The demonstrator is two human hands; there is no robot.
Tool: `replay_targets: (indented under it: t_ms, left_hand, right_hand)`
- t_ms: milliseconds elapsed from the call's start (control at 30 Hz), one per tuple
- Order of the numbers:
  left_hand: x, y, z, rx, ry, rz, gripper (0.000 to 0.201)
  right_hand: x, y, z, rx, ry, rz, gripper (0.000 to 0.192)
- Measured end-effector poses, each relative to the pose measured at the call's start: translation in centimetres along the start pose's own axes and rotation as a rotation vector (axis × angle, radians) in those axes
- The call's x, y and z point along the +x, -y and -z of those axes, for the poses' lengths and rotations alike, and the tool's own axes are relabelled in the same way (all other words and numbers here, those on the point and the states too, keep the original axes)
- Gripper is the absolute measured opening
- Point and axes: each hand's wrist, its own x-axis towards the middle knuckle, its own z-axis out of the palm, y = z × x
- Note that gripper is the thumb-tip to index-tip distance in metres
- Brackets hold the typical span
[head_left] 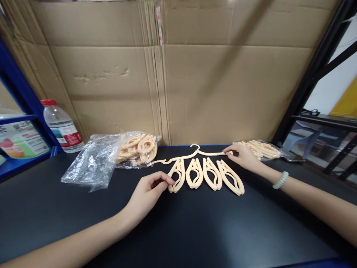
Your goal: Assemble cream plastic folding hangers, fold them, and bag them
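Note:
Several folded cream plastic hangers lie side by side on the black table. My left hand pinches the lower end of the leftmost folded hanger with thumb and index finger. Behind that row rests an unfolded hanger with its hook pointing away from me. My right hand grips the right arm end of this unfolded hanger, and its fingertips are partly hidden. Other folded hangers in the row are a narrow one, a middle one and a tilted one on the right.
At back left, a clear plastic bag holds more folded hangers. Another bagged bunch of hangers lies behind my right hand. A water bottle stands far left. Cardboard walls off the table's back.

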Motion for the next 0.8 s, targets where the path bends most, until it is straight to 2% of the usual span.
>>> replay_targets:
  t_ms: [133,267,433,533,700,800]
  left_hand:
    - [0.0,0.0,0.0,0.006,0.004,-0.001,0.014]
    - [0.1,0.2,-0.1,0.003,0.010,0.011,0.015]
    - [0.2,0.7,-0.2,-0.005,0.010,0.019,0.016]
    - [0.2,0.8,-0.1,-0.014,0.007,0.015,0.015]
    - [0.3,0.8,0.0,-0.049,-0.005,0.010,0.014]
    - [0.3,0.8,-0.1,-0.132,-0.018,0.023,0.025]
  right_hand:
    - [1.2,-0.8,-0.6,-0.004,0.082,0.065,0.030]
    - [2.1,-1.3,-1.7,0.018,0.177,0.121,0.025]
    - [2.8,-1.1,-1.7,0.013,0.183,0.128,0.017]
    - [3.0,-0.6,-0.7,0.001,0.131,0.116,0.016]
    - [2.9,0.0,2.0,-0.034,-0.066,0.067,0.014]
    - [1.8,0.6,3.7,-0.062,-0.187,0.034,0.020]
